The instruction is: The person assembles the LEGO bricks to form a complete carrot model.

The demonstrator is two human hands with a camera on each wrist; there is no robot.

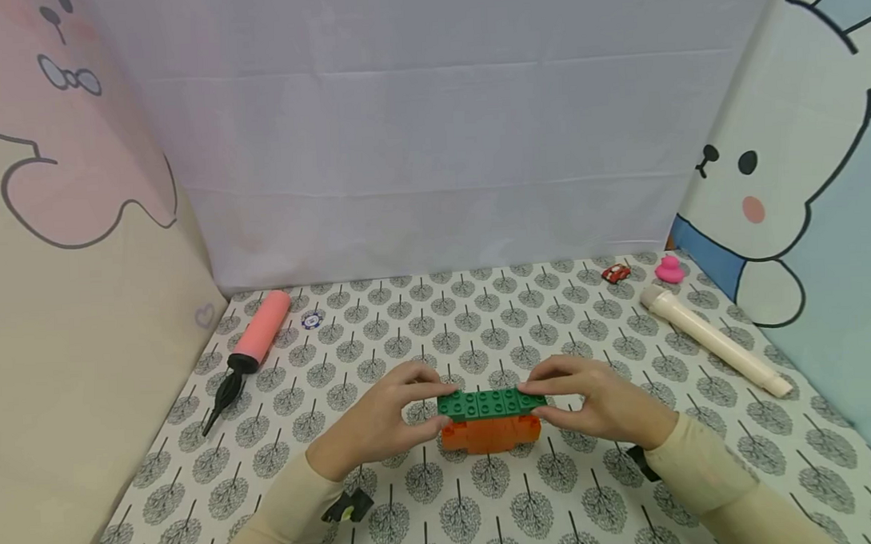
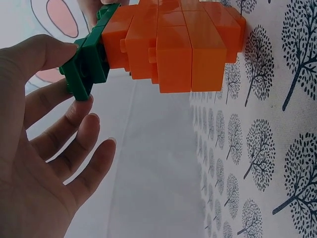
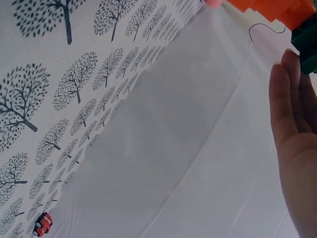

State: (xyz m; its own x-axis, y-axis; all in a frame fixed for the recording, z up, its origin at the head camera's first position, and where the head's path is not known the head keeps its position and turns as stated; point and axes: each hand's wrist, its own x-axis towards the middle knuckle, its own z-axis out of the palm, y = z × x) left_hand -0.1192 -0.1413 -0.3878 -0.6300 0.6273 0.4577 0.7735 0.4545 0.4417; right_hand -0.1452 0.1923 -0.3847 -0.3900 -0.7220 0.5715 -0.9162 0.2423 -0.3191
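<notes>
A structure of orange building blocks [image 1: 490, 436] stands on the patterned cloth in front of me, with a row of green building blocks [image 1: 492, 404] across its top. My left hand [image 1: 386, 418] pinches the left end of the green row between thumb and fingers. At the right end, my right hand [image 1: 584, 395] pinches the green row the same way. In the left wrist view the green blocks [image 2: 84, 67] overhang the orange blocks [image 2: 173, 49] at that end. Only part of the green blocks [image 3: 307, 44] shows in the right wrist view.
A pink balloon pump [image 1: 263, 326] with a black nozzle lies at the left, near a poker chip [image 1: 311, 319]. On the right are a white tube-shaped object [image 1: 715, 341], a red toy car [image 1: 616, 274] and a pink rubber duck [image 1: 669, 269]. Cloth walls enclose the back and sides.
</notes>
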